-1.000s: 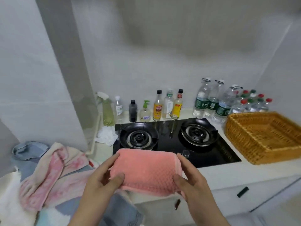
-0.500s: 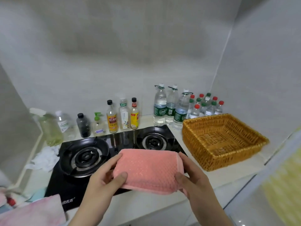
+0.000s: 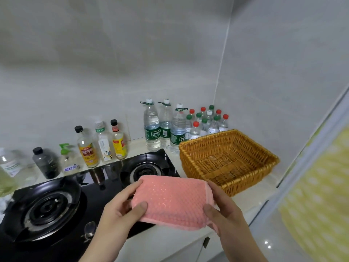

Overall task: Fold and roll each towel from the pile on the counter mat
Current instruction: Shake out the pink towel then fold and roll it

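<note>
A folded pink towel [image 3: 172,202] with a waffle texture hangs in the air above the stove's front right corner. My left hand [image 3: 120,208] grips its left end, thumb on top. My right hand [image 3: 223,208] grips its right end the same way. An empty wicker basket [image 3: 229,161] stands on the counter just behind and to the right of the towel. The towel pile is out of view.
A black two-burner gas stove [image 3: 56,207] fills the counter at the left. Sauce and soap bottles [image 3: 86,148] line the wall behind it. Several water bottles [image 3: 166,127] stand in the corner behind the basket. A yellow patterned cloth [image 3: 319,201] hangs at the right.
The view has swung right, so the towel pile has left the frame and the basket has come nearer the centre. Both hands have carried the pink towel rightward toward the basket.
</note>
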`<action>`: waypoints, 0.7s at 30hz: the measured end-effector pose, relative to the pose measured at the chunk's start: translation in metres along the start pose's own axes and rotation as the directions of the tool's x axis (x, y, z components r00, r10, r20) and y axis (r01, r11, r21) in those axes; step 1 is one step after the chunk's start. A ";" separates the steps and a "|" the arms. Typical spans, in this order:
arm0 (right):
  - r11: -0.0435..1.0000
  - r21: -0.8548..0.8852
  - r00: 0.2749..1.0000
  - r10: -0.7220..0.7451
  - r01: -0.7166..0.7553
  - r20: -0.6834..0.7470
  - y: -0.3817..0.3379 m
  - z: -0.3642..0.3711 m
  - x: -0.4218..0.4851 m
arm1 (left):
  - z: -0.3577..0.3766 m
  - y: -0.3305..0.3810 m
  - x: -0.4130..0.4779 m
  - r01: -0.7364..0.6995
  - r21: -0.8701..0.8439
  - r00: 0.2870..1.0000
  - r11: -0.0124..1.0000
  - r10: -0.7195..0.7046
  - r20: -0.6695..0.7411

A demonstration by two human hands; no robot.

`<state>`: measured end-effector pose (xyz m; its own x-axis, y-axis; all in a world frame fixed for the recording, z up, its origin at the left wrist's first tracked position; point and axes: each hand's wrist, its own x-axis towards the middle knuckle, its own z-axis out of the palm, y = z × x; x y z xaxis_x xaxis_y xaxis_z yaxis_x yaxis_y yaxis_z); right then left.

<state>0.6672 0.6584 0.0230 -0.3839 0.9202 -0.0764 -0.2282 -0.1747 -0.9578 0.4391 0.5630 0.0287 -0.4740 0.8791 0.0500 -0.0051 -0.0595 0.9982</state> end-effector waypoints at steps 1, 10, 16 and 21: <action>1.000 0.003 1.000 0.006 -0.006 -0.024 -0.002 -0.006 0.006 | 0.006 -0.001 0.006 -0.006 0.004 1.000 1.000 0.006 0.012; 0.999 -0.044 0.999 0.022 -0.023 -0.025 -0.019 -0.064 0.092 | 0.073 -0.028 0.091 -0.041 0.008 0.998 0.999 0.041 0.046; 0.970 -0.236 0.998 0.062 -0.067 -0.028 -0.031 -0.096 0.152 | 0.102 -0.050 0.138 -0.010 -0.013 0.998 1.000 0.011 0.061; 0.953 -0.292 0.997 0.075 -0.076 -0.016 -0.040 -0.117 0.186 | 0.123 -0.059 0.168 0.047 -0.016 0.994 0.999 -0.045 0.099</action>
<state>0.7096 0.8777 0.0151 -0.3857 0.9099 -0.1524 0.0733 -0.1344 -0.9882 0.4677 0.7728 -0.0180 -0.3841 0.9233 0.0079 -0.0415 -0.0258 0.9988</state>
